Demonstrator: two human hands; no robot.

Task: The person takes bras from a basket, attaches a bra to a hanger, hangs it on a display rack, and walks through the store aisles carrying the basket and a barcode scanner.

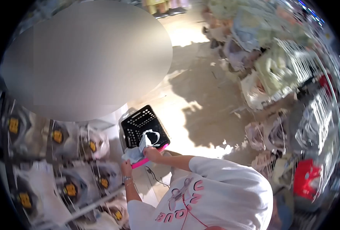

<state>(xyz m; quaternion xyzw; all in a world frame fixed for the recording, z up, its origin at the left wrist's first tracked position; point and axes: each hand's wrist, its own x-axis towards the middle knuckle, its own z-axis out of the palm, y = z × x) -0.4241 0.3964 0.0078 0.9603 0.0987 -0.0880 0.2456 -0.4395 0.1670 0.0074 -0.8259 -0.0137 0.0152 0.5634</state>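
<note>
A black shopping basket (pixel 137 117) with a pink handle (pixel 140 162) is in front of my body. Pale blue-grey cloth (pixel 132 155), probably a garment, lies over the basket's near edge. My left hand (pixel 126 167), with a watch on the wrist, is closed at the cloth's left edge. My right hand (pixel 153 154) reaches over the pink handle, its fingers closed on the cloth's right side. Beside those fingers a white piece with a looped strap (pixel 153 133) stands up over the basket. Whether it belongs to the cloth I cannot tell.
Racks of packaged items with yellow labels (pixel 71 188) line the left side. On the right hang clothes on wire racks (pixel 317 115), a red item (pixel 308 178) among them. The sunlit floor (pixel 200 103) carries shadows. A blurred oval covers the upper left.
</note>
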